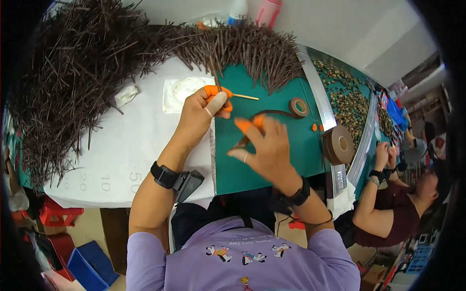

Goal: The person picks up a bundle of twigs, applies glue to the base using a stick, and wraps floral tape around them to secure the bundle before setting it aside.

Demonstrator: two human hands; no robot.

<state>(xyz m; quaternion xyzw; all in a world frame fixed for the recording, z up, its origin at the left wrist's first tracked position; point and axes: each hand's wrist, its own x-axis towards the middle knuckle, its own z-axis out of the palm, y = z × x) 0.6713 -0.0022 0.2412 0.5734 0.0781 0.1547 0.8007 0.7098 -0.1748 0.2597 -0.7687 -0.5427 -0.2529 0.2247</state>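
Note:
My left hand [206, 104], with orange finger covers and a pale wrap on the thumb, pinches a thin brown stem [214, 70] upright at the edge of the white cloth. A pale wooden stick [246, 97] juts to the right from beside its fingers. My right hand [267, 148], smeared by motion, is lower and to the right over the green mat [272, 179]. A strip of brown tape shows between its thumb and fingers. From the small brown tape roll [299, 107], more tape [276, 113] runs left toward that hand.
Brown stems [92, 63] heap at the left and line the back [247, 51]. A dish [187, 89] sits on the white cloth [131, 145]. A large tape roll [338, 144] is at the right, near a metal rail [318, 87] and small brownish pieces [342, 92]. Another person [393, 203] works farther right.

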